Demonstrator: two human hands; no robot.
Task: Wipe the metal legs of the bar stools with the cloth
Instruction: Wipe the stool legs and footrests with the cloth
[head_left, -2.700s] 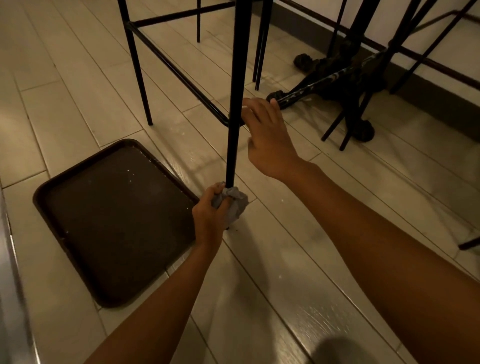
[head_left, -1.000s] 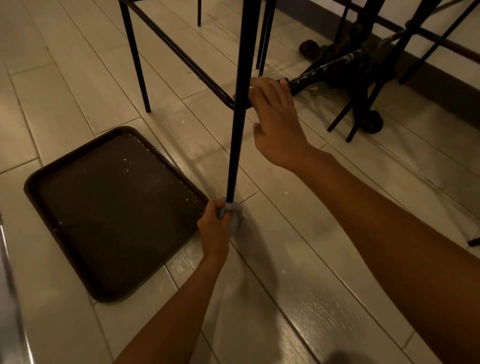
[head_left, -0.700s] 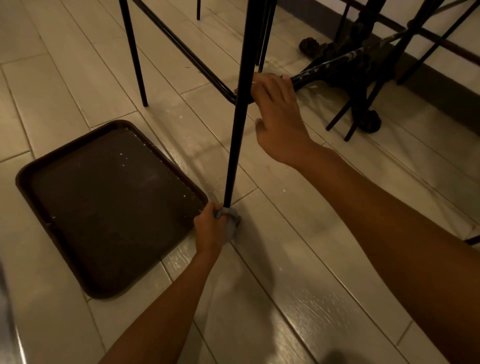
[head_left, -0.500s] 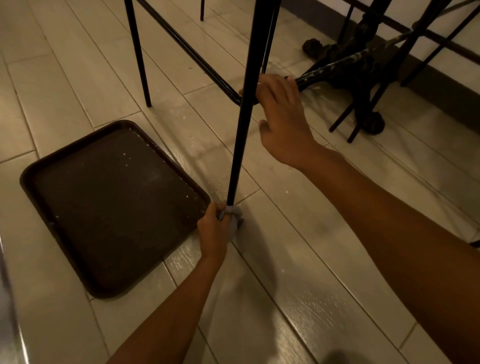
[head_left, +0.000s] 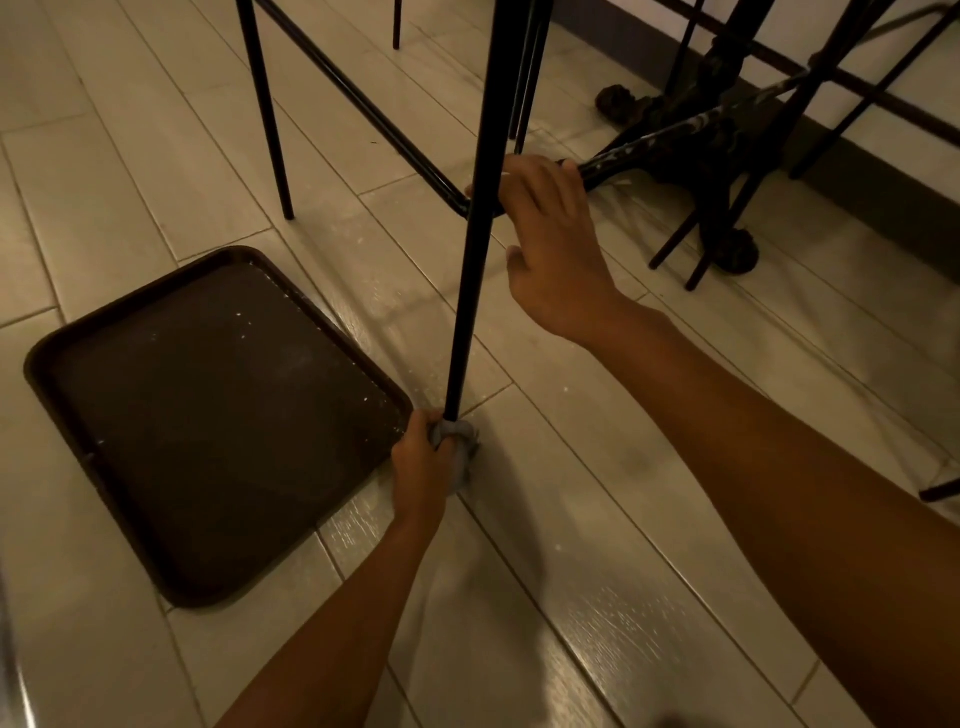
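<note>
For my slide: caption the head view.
Left hand wraps cloth around stool leg foot; right hand steadies the crossbar.

1. The scene is dim, with a warm yellowish tone.
2. The floor tiles (head_left: 597, 597) show soft glare streaks, strongest near the bottom right.
3. The forearms cast faint shadows on the floor.
4. Straight lines bend at the edges; the bottom left corner is blurred.

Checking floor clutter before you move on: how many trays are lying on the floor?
1. A single brown tray lies flat on the floor tiles, just left of the stool leg being wiped. Others could sit outside the frame.
</note>
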